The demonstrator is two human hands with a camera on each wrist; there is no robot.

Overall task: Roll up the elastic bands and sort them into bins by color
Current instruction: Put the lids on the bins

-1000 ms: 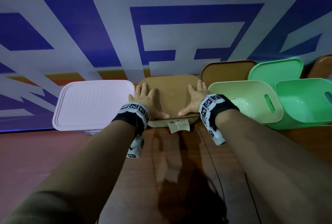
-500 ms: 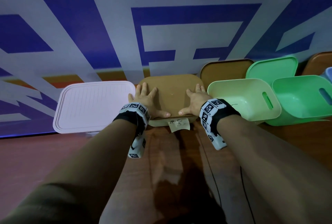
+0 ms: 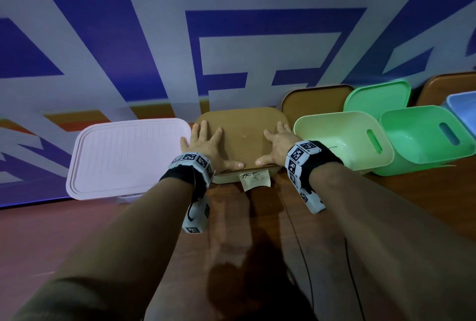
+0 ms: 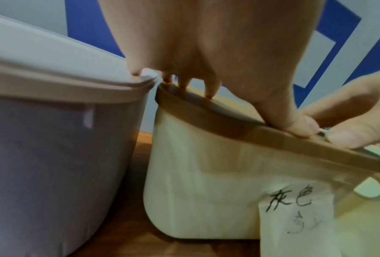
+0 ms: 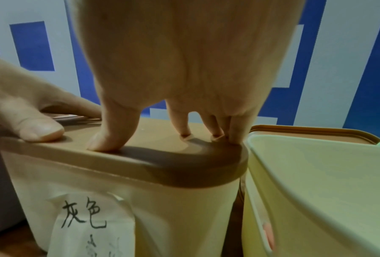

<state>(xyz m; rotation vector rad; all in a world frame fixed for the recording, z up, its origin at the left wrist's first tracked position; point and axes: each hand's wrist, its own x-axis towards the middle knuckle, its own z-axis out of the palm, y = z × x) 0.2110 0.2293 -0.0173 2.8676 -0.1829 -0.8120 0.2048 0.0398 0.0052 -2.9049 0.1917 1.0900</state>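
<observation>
fingers (image 3: pixel 203 127) of both hands lie flat and spread, grasping nothing, pressing the brown lid (image 3: pixel 242 138) onto the cream bin (image 4: pixel 206 200), seemingly to seat it.

Staged sorting station, not a home: glossy brown wooden tabletop (image 3: pixel 159 217), large white-and-blue printed banner wall (image 3: pixel 154 37), pastel plastic bins (one bearing a handwritten paper label (image 3: pixel 255 179)).

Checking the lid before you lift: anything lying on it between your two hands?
Nothing: between the left hand and right hand, the brown lid is bare, seen in the head view.
</observation>
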